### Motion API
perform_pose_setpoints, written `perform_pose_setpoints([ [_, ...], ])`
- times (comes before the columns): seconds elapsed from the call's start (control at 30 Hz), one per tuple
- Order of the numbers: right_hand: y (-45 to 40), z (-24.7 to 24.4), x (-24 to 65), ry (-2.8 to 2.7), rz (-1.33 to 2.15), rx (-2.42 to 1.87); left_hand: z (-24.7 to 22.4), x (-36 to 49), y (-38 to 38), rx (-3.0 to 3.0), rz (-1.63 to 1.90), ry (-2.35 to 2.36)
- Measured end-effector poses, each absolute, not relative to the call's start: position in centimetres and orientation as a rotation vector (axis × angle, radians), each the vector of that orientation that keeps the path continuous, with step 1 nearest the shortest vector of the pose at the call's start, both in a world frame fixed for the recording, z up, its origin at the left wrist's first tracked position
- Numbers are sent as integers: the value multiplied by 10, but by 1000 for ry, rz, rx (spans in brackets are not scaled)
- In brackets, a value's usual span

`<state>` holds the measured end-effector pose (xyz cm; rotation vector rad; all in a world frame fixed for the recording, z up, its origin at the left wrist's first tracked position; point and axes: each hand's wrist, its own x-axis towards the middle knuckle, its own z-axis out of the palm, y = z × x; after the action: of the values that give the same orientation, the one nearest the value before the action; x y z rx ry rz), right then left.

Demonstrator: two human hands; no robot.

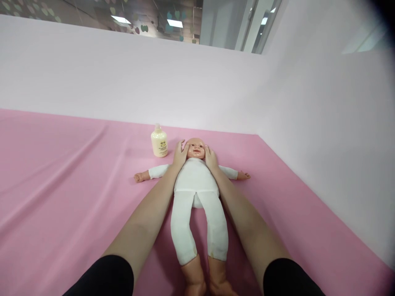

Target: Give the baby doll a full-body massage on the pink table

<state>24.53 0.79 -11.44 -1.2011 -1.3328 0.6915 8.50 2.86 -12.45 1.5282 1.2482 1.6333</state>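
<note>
A baby doll [196, 176] with a white cloth body lies on its back on a pink sheet [77, 185], its arms spread and its feet toward me. My left hand [180, 153] rests against the left side of the doll's head, and my right hand [211, 156] against the right side. The doll's face shows between them. Both hands look open, with the fingers pointing away from me along the head; some fingertips are partly hidden. Neither hand is closed round anything.
A pump bottle [159, 143] of pale yellow liquid stands on the sheet just left of my left hand. A white wall [129, 78] runs behind the sheet, and another wall [333, 135] rises on the right. Above the back wall is a window [154, 20].
</note>
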Motion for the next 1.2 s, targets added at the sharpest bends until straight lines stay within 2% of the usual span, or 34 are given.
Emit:
perform_pose_setpoints([
  [0.3,-1,-101,237,-1446,572,-1260,-112,95,23,1678,1542,1228],
  [0.57,4,-108,239,-1524,455,-1264,-102,102,17,1785,1470,1253],
  [1.2,12,-115,240,-1555,448,-1214,-103,103,18,1772,1492,1255],
])
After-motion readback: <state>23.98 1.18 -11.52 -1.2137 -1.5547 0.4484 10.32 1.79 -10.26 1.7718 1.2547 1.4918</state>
